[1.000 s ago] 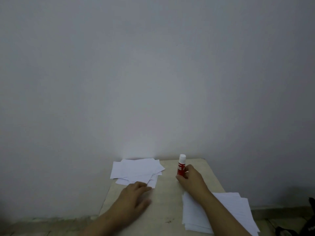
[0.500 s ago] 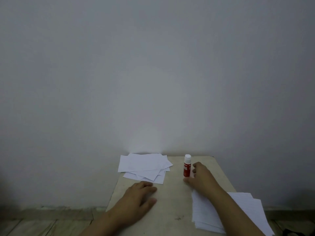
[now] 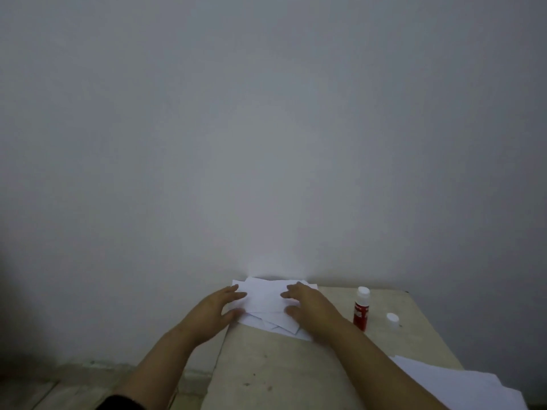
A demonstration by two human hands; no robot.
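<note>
Since the loose pile of paper slips (image 3: 265,297) lies fanned just below the frame's centre, at the far edge of the table (image 3: 281,365), squaring it calls for even inward pressure from both sides, without lifting. The left hand (image 3: 217,310), fingers straight, touches the pile's left edge, its forearm slanting up from the lower left. The right hand (image 3: 307,306) rests on the pile's right part with relaxed fingers; in this dim view its thumb may tuck under a slip. Further right stand a glue stick (image 3: 361,309) and a small white cap (image 3: 392,317).
</note>
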